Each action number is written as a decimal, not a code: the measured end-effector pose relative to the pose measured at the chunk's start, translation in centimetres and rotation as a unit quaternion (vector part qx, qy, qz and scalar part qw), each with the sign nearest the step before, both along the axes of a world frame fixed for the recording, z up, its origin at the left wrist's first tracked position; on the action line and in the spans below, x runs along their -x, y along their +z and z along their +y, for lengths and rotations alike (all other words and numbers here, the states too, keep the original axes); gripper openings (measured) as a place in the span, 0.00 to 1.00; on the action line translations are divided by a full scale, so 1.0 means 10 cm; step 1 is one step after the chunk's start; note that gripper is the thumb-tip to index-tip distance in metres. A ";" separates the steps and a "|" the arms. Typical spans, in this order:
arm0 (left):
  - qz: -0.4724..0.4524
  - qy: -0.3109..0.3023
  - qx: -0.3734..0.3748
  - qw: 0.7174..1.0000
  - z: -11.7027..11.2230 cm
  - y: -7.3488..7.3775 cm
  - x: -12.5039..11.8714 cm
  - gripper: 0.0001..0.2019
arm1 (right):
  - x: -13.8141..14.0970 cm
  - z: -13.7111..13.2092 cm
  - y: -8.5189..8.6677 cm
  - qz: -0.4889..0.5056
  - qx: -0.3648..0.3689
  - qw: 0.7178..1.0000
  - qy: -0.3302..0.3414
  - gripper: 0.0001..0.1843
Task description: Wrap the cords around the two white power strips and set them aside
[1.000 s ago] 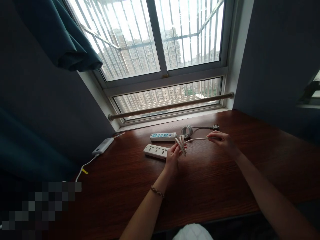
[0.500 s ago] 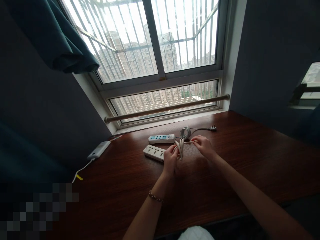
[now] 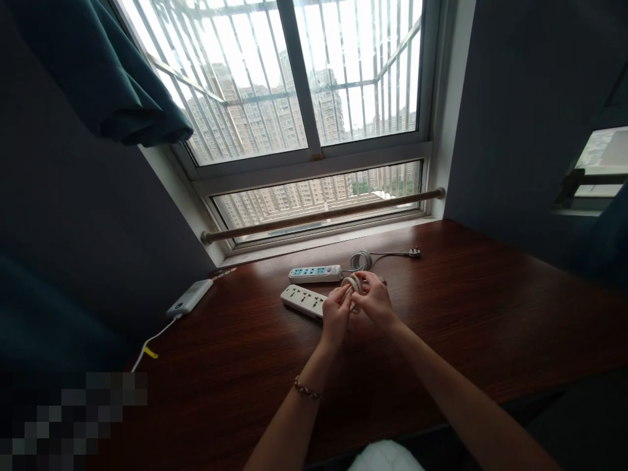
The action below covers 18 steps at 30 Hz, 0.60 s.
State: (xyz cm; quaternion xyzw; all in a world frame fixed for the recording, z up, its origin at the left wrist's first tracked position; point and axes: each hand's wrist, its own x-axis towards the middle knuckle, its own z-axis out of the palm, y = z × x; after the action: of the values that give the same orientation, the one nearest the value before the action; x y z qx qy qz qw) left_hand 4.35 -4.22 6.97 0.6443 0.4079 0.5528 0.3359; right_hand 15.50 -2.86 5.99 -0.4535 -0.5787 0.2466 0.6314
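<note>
1. Landmark: the off-white, long, rectangular plastic power strip with dark socket holes (image 3: 300, 298), lying flat on the glossy reddish-brown wooden table (image 3: 441, 307). The left hand hides its right end.
2. The off-white, round, smooth-sheathed cable (image 3: 352, 283) is bunched in loops just off the landmark's right end, raised between the two hands. Whether it joins the landmark cannot be seen.
3. The left hand (image 3: 336, 315), beside the landmark's right end, has its fingers closed around the near side of the loops.
4. The right hand (image 3: 375, 302), farther right of the landmark, pinches the loops from the other side, its fingertips close to the left hand's. What lies under its palm is hidden.
5. Just beyond the landmark, windowward, is a white plastic power strip with pale-blue socket faces (image 3: 314, 273). Right of that, a neat grey cable coil (image 3: 362, 260) leads to a three-pin plug (image 3: 415, 252).
6. Well left of the landmark lies a white, oblong plastic box (image 3: 190, 299).
7. Handling, as judged: the cable should be light and bendy yet springy, its loops apt to spread if loosened, the sheath slightly slippery and hardly fragile. Best hold: all loops together at one side, other fingers at the crossing.
</note>
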 end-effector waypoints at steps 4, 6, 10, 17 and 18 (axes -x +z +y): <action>-0.022 0.040 0.004 0.999 -0.03 -0.06 0.05 0.12 | -0.16 0.11 -0.09 0.082 0.123 0.989 -0.031 0.20; -0.073 0.049 0.043 0.995 -0.07 -0.08 0.13 0.14 | -0.22 0.14 -0.13 0.125 0.160 0.979 -0.035 0.19; -0.229 0.082 0.128 0.962 -0.19 -0.09 0.37 0.16 | -0.27 0.22 -0.23 0.176 0.180 0.967 -0.034 0.16; -0.429 -0.010 0.176 0.886 -0.35 0.06 0.63 0.11 | -0.27 0.25 -0.26 0.123 0.186 0.973 -0.056 0.15; -0.430 -0.024 0.171 0.886 -0.36 0.09 0.60 0.11 | -0.25 0.18 -0.21 0.102 0.168 0.978 -0.066 0.16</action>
State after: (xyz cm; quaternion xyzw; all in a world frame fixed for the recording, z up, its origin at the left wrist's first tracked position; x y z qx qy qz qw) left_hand -1.62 -7.82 7.87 0.2860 0.2962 0.6889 0.5966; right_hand 18.03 -1.11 3.90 -0.5626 -0.4302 0.3434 0.6169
